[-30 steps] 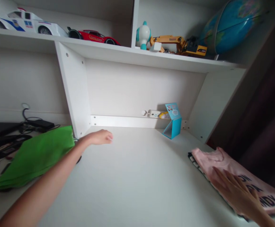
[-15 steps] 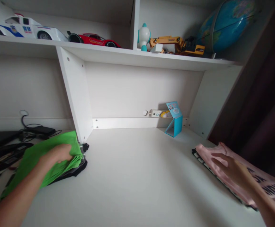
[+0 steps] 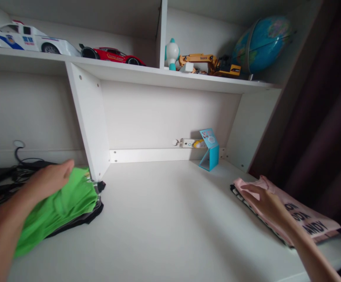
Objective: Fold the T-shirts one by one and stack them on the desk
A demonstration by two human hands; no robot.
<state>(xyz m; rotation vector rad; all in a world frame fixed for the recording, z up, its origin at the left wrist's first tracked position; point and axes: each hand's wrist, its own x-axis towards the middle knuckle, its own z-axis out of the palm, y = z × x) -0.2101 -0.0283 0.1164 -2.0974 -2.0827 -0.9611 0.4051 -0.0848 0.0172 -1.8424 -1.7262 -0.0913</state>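
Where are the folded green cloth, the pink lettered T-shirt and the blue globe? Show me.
Folded green cloth [image 3: 61, 207], head view, on its top surface.
Pink lettered T-shirt [image 3: 314, 219], head view, on its printed area.
Blue globe [image 3: 262, 45], head view, on its sphere.

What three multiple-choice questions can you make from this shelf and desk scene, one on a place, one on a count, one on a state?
1. Where is the globe? A on the desk; B on the upper shelf; C on the floor.
2. How many toy cars are there? A one; B two; C four.
3. How is the left hand? A clenched in a fist; B holding the globe; C open.

Answers: 1 B, it sits at the shelf's right end. 2 B, one white and one red stand on the shelf. 3 C, its fingers are extended near the green cloth.
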